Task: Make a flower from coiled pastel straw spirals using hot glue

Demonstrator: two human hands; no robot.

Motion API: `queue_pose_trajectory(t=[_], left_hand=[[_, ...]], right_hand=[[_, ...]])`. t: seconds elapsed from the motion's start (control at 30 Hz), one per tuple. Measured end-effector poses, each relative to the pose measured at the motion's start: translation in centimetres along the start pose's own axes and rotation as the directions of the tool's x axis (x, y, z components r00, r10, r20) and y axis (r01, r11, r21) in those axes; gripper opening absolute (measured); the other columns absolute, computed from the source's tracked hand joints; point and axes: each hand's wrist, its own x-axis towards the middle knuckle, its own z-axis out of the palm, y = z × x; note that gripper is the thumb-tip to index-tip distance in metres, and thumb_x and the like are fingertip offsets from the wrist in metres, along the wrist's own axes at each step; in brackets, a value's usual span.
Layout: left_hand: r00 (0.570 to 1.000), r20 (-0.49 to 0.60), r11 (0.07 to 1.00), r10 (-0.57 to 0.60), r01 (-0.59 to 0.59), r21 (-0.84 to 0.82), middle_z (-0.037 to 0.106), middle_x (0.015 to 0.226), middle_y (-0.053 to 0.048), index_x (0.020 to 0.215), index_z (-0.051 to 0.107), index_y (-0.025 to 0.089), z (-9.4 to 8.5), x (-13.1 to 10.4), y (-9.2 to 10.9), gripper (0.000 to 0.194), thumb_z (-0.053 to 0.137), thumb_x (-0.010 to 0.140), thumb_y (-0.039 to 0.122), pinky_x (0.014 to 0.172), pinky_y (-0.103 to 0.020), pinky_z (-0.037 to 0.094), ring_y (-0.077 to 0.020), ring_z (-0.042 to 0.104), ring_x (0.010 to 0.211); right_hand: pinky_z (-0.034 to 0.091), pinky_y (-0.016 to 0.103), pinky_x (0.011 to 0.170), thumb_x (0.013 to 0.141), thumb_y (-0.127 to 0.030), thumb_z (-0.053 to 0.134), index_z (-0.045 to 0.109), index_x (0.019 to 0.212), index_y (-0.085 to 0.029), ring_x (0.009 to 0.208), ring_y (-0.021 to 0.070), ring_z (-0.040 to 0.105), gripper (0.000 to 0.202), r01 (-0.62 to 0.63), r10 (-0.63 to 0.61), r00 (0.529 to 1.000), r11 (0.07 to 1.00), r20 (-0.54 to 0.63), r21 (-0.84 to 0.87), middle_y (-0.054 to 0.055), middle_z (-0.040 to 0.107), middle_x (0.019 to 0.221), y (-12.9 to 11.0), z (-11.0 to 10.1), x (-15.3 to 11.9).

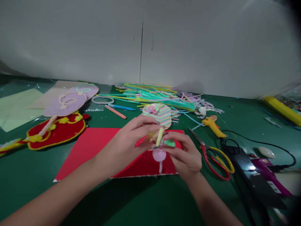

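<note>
Both hands meet above a red sheet [98, 138] on the green table. My left hand [134, 141] has its fingers closed around a small craft piece; a short pale yellow stick [159, 137] stands out between the two hands. My right hand [184, 152] pinches the same piece from the other side, beside a green coil [169, 143]. Below the fingers shows a pale purple coil [159, 154] with a short stem. Fingers hide much of the held piece. Just behind the hands lies a striped round piece [160, 114] with pink flowers.
Pipe cleaners [152, 95] are heaped near the wall. Purple fan shapes [68, 102] and a red velvet piece [63, 130] lie left, near markers [122, 107]. Scissors [217, 160], a yellow glue gun [213, 126] and a black power strip [249, 172] with cords occupy the right.
</note>
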Motion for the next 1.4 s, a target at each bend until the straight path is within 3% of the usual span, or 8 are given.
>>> queue_pose_trajectory(t=[0.27,0.5,0.73,0.8,0.9,1.0,1.1,1.4], left_hand=[[0.952,0.200,0.905,-0.231,0.286,-0.315,0.061,0.114,-0.003,0.110,0.059,0.024,-0.5,0.1,-0.5,0.033,0.060,0.077,0.019,0.089,-0.031,0.047,-0.0189,0.057,0.105],[0.938,0.263,0.841,-0.227,0.325,-0.433,0.058,0.120,-0.003,0.116,0.055,0.025,-0.2,0.0,-0.8,0.045,0.066,0.072,0.019,0.091,-0.030,0.046,-0.0182,0.055,0.108],[0.959,0.026,0.863,-0.282,0.266,-0.429,0.061,0.114,-0.005,0.117,0.053,0.022,0.7,-0.2,-0.7,0.042,0.061,0.076,0.019,0.080,-0.025,0.051,-0.0173,0.060,0.098],[0.966,-0.025,0.893,-0.259,0.229,-0.387,0.061,0.113,-0.005,0.120,0.050,0.024,1.0,-0.3,-0.8,0.045,0.060,0.077,0.019,0.082,-0.027,0.050,-0.0168,0.060,0.098],[0.978,-0.051,0.930,-0.202,0.175,-0.323,0.061,0.111,-0.005,0.123,0.046,0.024,1.4,-0.5,-1.1,0.049,0.061,0.076,0.019,0.087,-0.030,0.048,-0.0178,0.058,0.101],[0.980,-0.076,0.957,-0.184,0.161,-0.243,0.061,0.111,-0.005,0.122,0.046,0.024,1.6,-0.6,-1.3,0.047,0.060,0.077,0.020,0.091,-0.032,0.045,-0.0183,0.055,0.105],[0.979,-0.088,0.967,-0.186,0.166,-0.196,0.061,0.109,-0.004,0.123,0.045,0.024,1.8,-0.7,-1.4,0.047,0.059,0.078,0.021,0.093,-0.031,0.043,-0.0175,0.055,0.106],[0.968,-0.066,0.939,-0.242,0.216,-0.268,0.060,0.117,-0.005,0.122,0.047,0.025,2.6,-0.9,-1.3,0.044,0.059,0.079,0.025,0.091,-0.032,0.046,-0.0202,0.054,0.110]], right_hand=[[0.053,0.033,0.077,0.077,-0.002,0.056,0.068,0.094,-0.020,0.093,0.0193,0.060,0.028,0.029,-0.035,0.997,0.996,0.067,0.088,0.008,0.061,0.098,0.0,-0.1,0.0],[0.054,0.037,0.077,0.074,-0.004,0.062,0.066,0.098,-0.025,0.093,0.0207,0.061,0.032,0.019,-0.022,0.999,0.998,0.046,0.066,0.005,0.065,0.094,-0.2,0.1,-0.1],[0.049,0.039,0.085,0.078,-0.007,0.056,0.057,0.113,-0.034,0.107,0.0216,0.053,0.044,-0.140,0.138,0.989,0.990,-0.052,-0.026,0.004,0.053,0.118,0.5,0.4,-0.4],[0.049,0.037,0.086,0.081,-0.012,0.053,0.053,0.118,-0.030,0.109,0.0206,0.053,0.041,-0.333,0.340,0.939,0.937,-0.058,0.106,0.006,0.053,0.121,0.9,0.5,-0.4],[0.051,0.033,0.079,0.085,-0.027,0.051,0.058,0.108,-0.022,0.095,0.0187,0.061,0.024,-0.622,0.623,0.774,0.710,0.118,0.330,0.007,0.064,0.103,1.6,0.7,-0.5],[0.052,0.028,0.065,0.086,-0.038,0.047,0.062,0.094,-0.019,0.075,0.0165,0.063,0.025,-0.739,0.697,0.653,0.498,0.296,0.454,0.004,0.066,0.082,1.7,1.0,-0.7],[0.050,0.027,0.060,0.085,-0.044,0.046,0.062,0.091,-0.019,0.069,0.0163,0.062,0.030,-0.745,0.701,0.624,0.402,0.344,0.532,0.004,0.065,0.079,1.4,1.2,-0.8],[0.052,0.030,0.071,0.069,-0.030,0.067,0.064,0.083,-0.019,0.078,0.0173,0.065,0.018,-0.776,0.757,0.566,0.353,0.328,0.523,0.005,0.069,0.083,1.3,2.2,-0.9]])
